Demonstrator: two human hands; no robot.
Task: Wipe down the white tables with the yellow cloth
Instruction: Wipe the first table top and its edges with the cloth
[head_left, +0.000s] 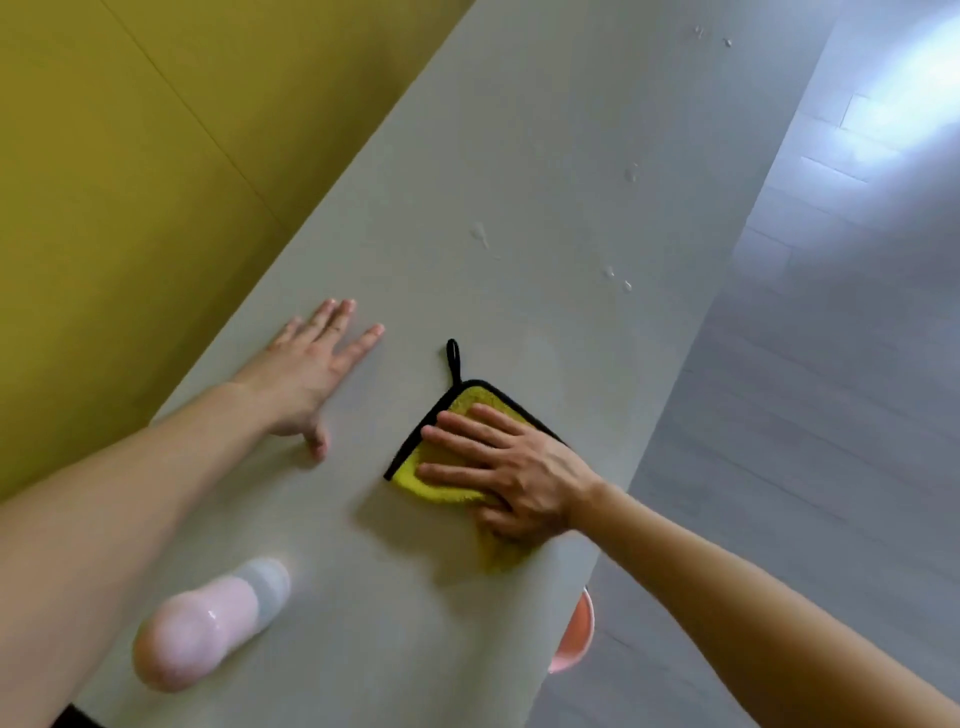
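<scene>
One table (519, 130). One yellow cloth (465, 402) near the right edge, with one black loop (453, 358). Two hands: one left hand (311, 364), one right hand (519, 467). One pink bottle (208, 623) toward the near edge. Roughly six water drops (480, 235) toward the far right edge. One pink round thing (574, 642) below the right edge.

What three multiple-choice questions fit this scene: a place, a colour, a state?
1. Where is the pink bottle?
A) on the white table
B) on the floor
C) on a shelf
2. What colour is the yellow cloth's edging?
A) red
B) black
C) white
3. How is the right hand?
A) flat, pressing the cloth
B) a fist
C) raised off the table
Answers: 1 A, it sits on the tabletop; 2 B, a black border and loop show; 3 A, its fingers lie straight on the cloth.
</scene>
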